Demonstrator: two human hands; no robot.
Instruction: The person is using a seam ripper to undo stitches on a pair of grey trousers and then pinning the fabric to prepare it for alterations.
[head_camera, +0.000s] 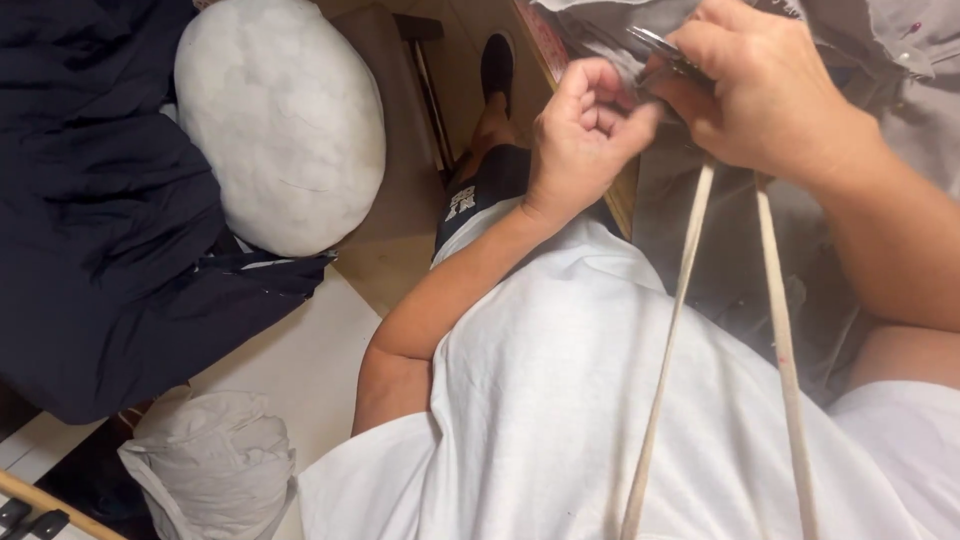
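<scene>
Both hands meet over grey cloth at my lap.
My left hand (585, 125) is curled, fingertips pinching the grey cloth (900, 60); my right hand (765, 95) grips a dark metal tool (655, 48) against it. Two pale tapes (670, 340) hang down over my white shirt (560, 400). A white cushion (280, 120) lies left.

My left hand (585, 125) is raised in front of me, fingers curled into a loose fist with the palm turned toward my face, the bare forearm sloping down to a bent elbow at my side. My right hand (765, 90) sits just beside it, knuckles up, fingers closed in a pinch, its forearm running off to the right.
</scene>
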